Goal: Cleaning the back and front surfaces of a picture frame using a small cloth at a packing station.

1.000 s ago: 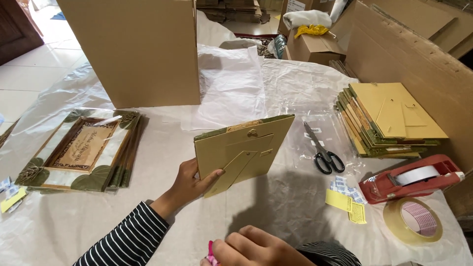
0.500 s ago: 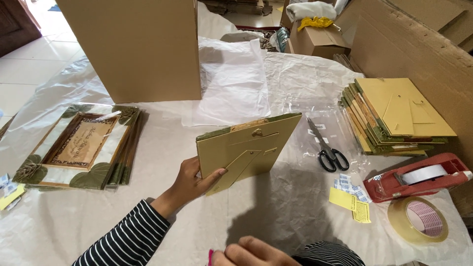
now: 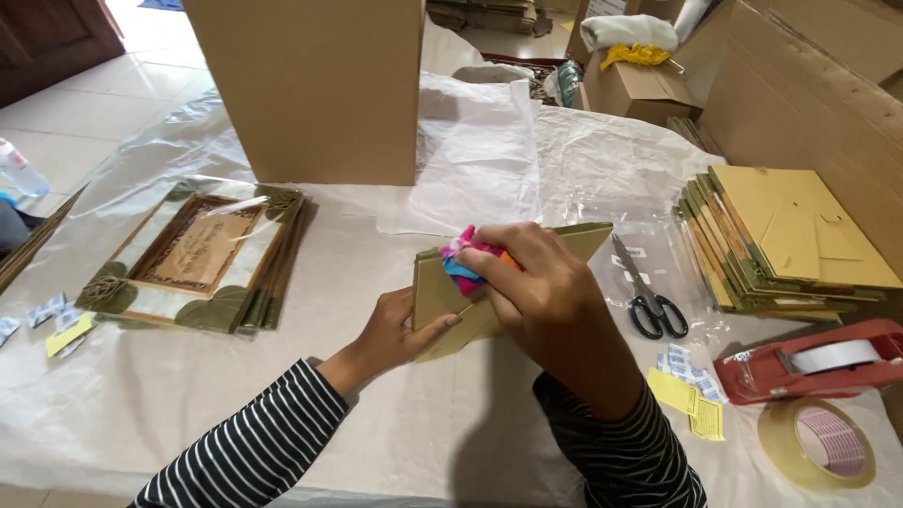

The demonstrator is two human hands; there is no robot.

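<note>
Two hands on one frame. Our left hand [image 3: 395,329] grips the lower left edge of an olive-backed picture frame [image 3: 442,292], fingers curled under it and thumb on top, holding it tilted off the table [image 3: 376,442]. Our right hand [image 3: 541,292] is closed around a bunched multicoloured cloth [image 3: 470,259] (pink, blue, orange), pressing it on the frame's back near the top edge. The frame sits dead centre of the view, back side facing us.

From the frame:
- 9 o'clock: a stack of decorated frames [image 3: 188,263] lying face up, leaf-shaped corner pieces showing.
- 12 o'clock: a tall cardboard box [image 3: 310,85], with white wrapping paper [image 3: 470,160] spread at its foot.
- 3 o'clock: black-handled scissors [image 3: 649,301]; beyond them, a stack of frames lying back side up [image 3: 781,245].
- 4 to 5 o'clock: a red tape dispenser [image 3: 809,367], a loose tape roll [image 3: 818,442], yellow slips [image 3: 687,400] and small sachets.

Progress, as a judgement: the wiping looks mid-stroke, with the cloth on the upper part only, so the rest of this back seems not yet covered. We can't tell which stack is already wiped (no visible difference in cleanliness). Nothing is wrapped or boxed in view.
</note>
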